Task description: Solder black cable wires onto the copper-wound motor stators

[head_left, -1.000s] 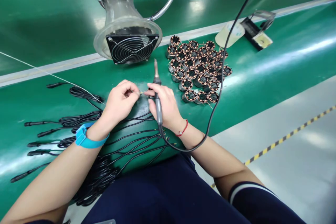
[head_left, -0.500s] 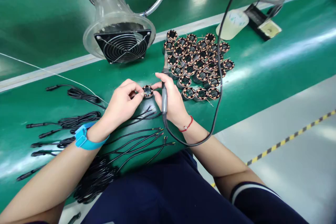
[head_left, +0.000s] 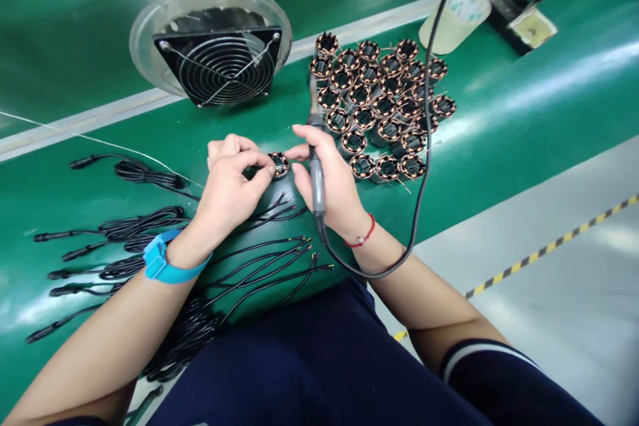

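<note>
A copper-wound motor stator stands on the green bench between my hands. My left hand, with a blue band at the wrist, pinches at the stator's left rim; a wire end may be between thumb and forefinger, but the fingertips hide it. My right hand holds a soldering iron across the palm, its tip pointing away from me toward the grouped stators. One right fingertip is close to the stator's right side; the right thumb is apart from it.
Black cables with stripped ends lie left and below my hands. A fume extractor hangs at the back left. A roll of clear tape and a soldering iron stand are at the back right. The iron's cord loops over my right forearm.
The view has shifted a little. My right fingers have drawn slightly away from the stator, and the back fingers of my left hand have lifted outward. The soldering iron stays in my right hand.
</note>
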`<action>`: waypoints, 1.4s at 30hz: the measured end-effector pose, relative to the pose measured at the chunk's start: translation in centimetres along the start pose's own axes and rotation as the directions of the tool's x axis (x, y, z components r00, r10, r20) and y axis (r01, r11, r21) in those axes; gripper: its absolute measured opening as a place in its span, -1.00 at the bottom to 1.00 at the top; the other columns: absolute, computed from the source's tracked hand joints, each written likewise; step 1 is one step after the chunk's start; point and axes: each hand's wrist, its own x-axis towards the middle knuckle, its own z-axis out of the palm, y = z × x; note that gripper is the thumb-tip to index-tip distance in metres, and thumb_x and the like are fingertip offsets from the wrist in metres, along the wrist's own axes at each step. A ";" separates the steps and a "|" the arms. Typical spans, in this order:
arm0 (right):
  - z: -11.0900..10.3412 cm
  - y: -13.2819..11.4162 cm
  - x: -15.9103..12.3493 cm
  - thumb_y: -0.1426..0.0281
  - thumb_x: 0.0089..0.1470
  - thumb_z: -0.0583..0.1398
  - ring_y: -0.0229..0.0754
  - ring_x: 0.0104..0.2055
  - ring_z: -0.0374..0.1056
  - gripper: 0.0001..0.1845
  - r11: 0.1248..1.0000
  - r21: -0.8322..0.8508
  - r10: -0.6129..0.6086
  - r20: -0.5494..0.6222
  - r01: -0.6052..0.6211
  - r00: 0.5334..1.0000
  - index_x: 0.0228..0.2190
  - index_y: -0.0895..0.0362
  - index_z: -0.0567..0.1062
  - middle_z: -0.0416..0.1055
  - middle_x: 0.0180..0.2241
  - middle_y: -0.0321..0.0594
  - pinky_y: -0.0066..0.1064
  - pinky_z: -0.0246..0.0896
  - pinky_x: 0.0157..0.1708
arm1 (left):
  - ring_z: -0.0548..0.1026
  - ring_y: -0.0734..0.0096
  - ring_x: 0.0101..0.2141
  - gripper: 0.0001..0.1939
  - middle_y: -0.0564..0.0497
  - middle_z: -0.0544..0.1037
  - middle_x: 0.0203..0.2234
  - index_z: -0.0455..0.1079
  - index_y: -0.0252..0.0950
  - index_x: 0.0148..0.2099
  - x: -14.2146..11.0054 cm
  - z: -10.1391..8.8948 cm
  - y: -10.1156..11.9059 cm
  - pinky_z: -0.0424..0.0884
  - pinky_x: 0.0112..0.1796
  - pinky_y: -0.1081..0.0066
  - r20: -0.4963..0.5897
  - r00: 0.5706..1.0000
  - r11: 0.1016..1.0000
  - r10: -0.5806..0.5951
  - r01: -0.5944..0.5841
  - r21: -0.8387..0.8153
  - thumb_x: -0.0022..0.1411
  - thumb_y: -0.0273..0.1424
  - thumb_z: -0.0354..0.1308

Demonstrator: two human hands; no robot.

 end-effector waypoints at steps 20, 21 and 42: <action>-2.0 -1.3 -5.4 0.44 0.03 0.26 -0.28 -0.48 0.40 -0.76 0.992 0.031 -0.104 -0.307 0.119 0.946 -0.20 0.05 0.44 0.43 -0.40 -0.30 -0.41 0.38 -0.52 | 0.33 0.12 -0.09 -0.87 -0.02 0.45 -0.31 0.47 -0.19 -0.37 0.2 -0.4 0.5 0.22 0.01 0.00 0.036 0.996 0.993 0.085 -0.088 0.079 0.23 -0.40 0.13; -2.0 -1.2 -5.5 0.42 0.04 0.26 -0.28 -0.48 0.42 -0.76 0.993 0.026 -0.098 -0.309 0.112 0.946 -0.19 0.05 0.44 0.45 -0.40 -0.30 -0.41 0.40 -0.51 | 0.33 0.12 -0.08 -0.87 -0.02 0.45 -0.31 0.46 -0.19 -0.36 0.2 -0.4 0.6 0.22 0.01 0.00 0.039 0.996 0.993 0.085 -0.088 0.081 0.23 -0.40 0.13; -1.6 -0.6 -6.4 0.32 0.07 0.29 -0.23 -0.41 0.49 -0.74 0.996 0.083 0.051 -0.311 -0.026 0.949 -0.16 0.04 0.45 0.53 -0.35 -0.30 -0.38 0.46 -0.48 | 0.32 0.11 -0.07 -0.85 -0.04 0.45 -0.28 0.50 -0.24 -0.31 0.1 -0.7 0.6 0.20 0.04 0.01 0.038 0.993 0.988 0.108 -0.111 0.110 0.27 -0.35 0.13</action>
